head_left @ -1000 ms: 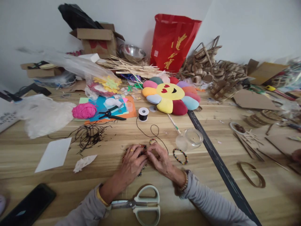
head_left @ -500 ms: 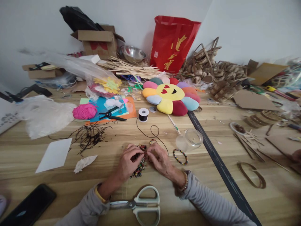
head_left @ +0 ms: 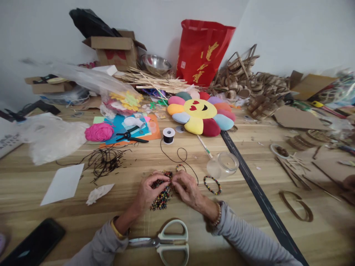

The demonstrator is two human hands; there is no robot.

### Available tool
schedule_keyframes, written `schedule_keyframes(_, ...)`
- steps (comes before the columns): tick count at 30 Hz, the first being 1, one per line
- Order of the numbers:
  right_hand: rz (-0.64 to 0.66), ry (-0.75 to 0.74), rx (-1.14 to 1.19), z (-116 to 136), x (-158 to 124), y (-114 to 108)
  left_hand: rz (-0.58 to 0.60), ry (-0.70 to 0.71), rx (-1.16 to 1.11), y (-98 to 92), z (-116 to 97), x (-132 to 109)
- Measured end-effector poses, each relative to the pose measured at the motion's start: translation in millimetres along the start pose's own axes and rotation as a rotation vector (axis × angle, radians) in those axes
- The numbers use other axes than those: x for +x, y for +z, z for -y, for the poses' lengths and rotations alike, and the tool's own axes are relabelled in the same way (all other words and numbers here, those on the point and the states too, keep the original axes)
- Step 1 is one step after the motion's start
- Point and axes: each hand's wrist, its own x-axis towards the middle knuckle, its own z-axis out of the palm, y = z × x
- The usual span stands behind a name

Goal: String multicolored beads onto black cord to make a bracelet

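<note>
Over a pile of small multicoloured beads [head_left: 161, 201], my left hand [head_left: 151, 188] pinches something tiny, perhaps a bead, between thumb and forefinger. My right hand [head_left: 187, 188] meets it fingertip to fingertip, its fingers closed; what they hold is too small to make out. A black cord [head_left: 181, 150] runs from a white spool [head_left: 169, 136] round behind my right hand. Part of a beaded strand [head_left: 179, 167] shows just beyond that hand. A finished-looking beaded bracelet [head_left: 212, 185] lies to its right. White-handled scissors [head_left: 172, 242] rest nearer me.
A glass jar [head_left: 227, 163] stands right of my hands, beside a dark strip [head_left: 257, 188]. Black cord pieces [head_left: 105, 162], paper [head_left: 63, 184] and a phone [head_left: 33, 242] lie left. A flower cushion [head_left: 201, 112] is behind. Another person's hand [head_left: 349, 183] shows at the right edge.
My left hand's thumb and forefinger have straightened a little and shifted slightly, uncovering more of the bead pile. My right hand remains almost in place.
</note>
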Motion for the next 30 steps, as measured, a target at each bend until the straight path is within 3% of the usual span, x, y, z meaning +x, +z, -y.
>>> schedule_keyframes(30,0.002,-0.006,0.009,-1.4,-1.0,0.1,-0.018,0.028,-0.037,1.4,-2.6,0.3)
